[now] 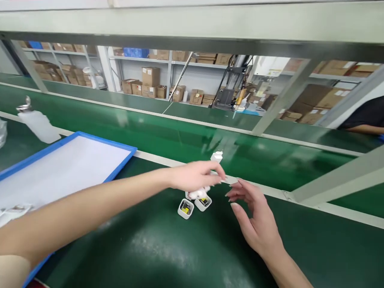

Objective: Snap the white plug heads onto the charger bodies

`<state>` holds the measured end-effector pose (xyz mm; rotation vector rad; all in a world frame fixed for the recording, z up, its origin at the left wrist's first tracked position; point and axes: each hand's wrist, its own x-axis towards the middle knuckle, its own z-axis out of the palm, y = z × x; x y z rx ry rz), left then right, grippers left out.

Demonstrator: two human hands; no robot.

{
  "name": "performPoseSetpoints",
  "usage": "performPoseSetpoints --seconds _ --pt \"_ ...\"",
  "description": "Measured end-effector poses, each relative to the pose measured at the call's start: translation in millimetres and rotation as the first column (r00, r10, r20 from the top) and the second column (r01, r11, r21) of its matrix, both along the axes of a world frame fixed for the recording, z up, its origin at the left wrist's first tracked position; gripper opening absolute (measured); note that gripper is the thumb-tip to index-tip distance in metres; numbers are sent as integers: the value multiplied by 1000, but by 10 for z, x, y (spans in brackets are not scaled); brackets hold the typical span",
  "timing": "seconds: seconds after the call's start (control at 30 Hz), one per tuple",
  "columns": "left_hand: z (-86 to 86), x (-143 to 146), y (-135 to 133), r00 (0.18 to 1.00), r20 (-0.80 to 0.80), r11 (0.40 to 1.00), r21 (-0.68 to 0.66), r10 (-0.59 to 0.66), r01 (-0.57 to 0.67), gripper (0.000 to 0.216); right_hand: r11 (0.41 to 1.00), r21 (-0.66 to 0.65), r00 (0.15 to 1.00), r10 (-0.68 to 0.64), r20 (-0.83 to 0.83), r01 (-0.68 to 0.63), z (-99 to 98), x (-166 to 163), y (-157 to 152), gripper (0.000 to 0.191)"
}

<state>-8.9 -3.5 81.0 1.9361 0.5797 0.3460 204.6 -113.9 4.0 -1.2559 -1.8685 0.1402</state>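
My left hand [195,176] reaches across the dark green bench with its fingers pinched together. Something small and pale may be at the fingertips, too blurred to make out. Just beneath this hand are small white charger housings. One open housing [185,209] shows yellow and dark parts inside, and a second open housing [204,203] touches a white piece [198,194] partly covered by my hand. Beyond the fingers, a white plug adapter [216,157] with its pins up is near the pale rail. My right hand [258,220] hovers to the right, fingers curved and apart, holding nothing.
To the left lies a blue-rimmed tray [99,156] with a white base. A white pump bottle [39,124] stands behind it. The green conveyor belt [135,128] runs behind the rail, below a metal frame. At far right, a person's arm [366,129] shows.
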Motion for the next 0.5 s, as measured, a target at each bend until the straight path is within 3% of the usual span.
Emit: performPoseSetpoints --seconds 0.07,0.17,0.33,0.5 --pt "-72 313 -50 995 29 992 -74 -100 102 17 999 26 999 -37 -6 37 14 4 -8 36" --pt "-175 485 -85 990 97 983 -140 -106 119 15 998 -16 988 -69 -140 67 5 19 9 23" --pt "-306 413 -41 973 184 936 -297 -138 189 28 983 -181 900 -73 -430 -6 -11 -3 13 15" --pt "-404 224 118 985 169 797 -589 -37 131 41 955 -286 793 -233 -563 78 2 -18 11 31"
